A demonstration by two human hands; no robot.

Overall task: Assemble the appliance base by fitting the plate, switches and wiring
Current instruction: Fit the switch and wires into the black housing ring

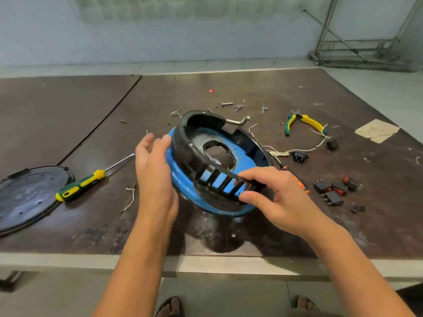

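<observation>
Base [199, 161], a blue shell with a black ring set inside it, is held tilted near the middle of the worktop's [68, 110] front edge. From the shadow under it, it seems to be lifted clear.

The right hand [281, 200] pinches the black slotted wall at the near side, thumb outside and fingers curled over the top. The left hand [155, 170] lies with straight fingers flat against the left flank, steadying rather than gripping.

It looks like hollow moulded plastic: probably light and stiff, with a smooth blue skin that could slip. The thin bars between the slots are likely the weakest part, so the thick outer rim would be the safer hold.

The switches [336, 188] sit toward the right edge, and the wiring [304, 149] lies behind them. The plate [29, 195] lies at the left edge, partly cut off by the frame.

The base's underside is hidden, as are the right fingertips inside the wall. An orange-tipped tool is mostly covered by the right hand. How much of the left palm touches cannot be told.
</observation>
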